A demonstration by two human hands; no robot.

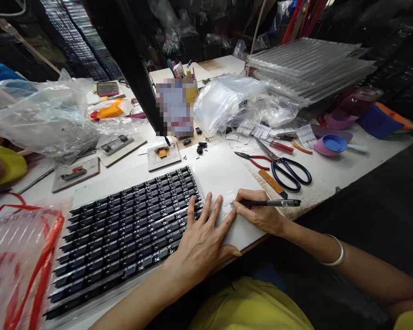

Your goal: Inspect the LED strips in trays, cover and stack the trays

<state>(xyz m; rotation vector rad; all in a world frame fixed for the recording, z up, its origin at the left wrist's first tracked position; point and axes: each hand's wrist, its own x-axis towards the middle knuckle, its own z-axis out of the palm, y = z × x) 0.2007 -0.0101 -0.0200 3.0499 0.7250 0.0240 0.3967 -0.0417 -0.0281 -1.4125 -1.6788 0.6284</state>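
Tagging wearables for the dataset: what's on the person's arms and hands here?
Both hands are bare, with no gloves or rings visible. The left hand and its forearm carry nothing. The right hand has a plain white bangle on the wrist. Forearms are uncovered; a yellow sleeve edge shows at the bottom right corner, matching the yellow garment below.

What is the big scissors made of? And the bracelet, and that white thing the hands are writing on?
The scissors look like shiny grey metal blades with glossy black plastic handle loops. The bracelet on the right hand's wrist is smooth, pale and slightly glossy, maybe silver metal or plastic; hard to tell. The white board looks matte and flat, like card or foam board.
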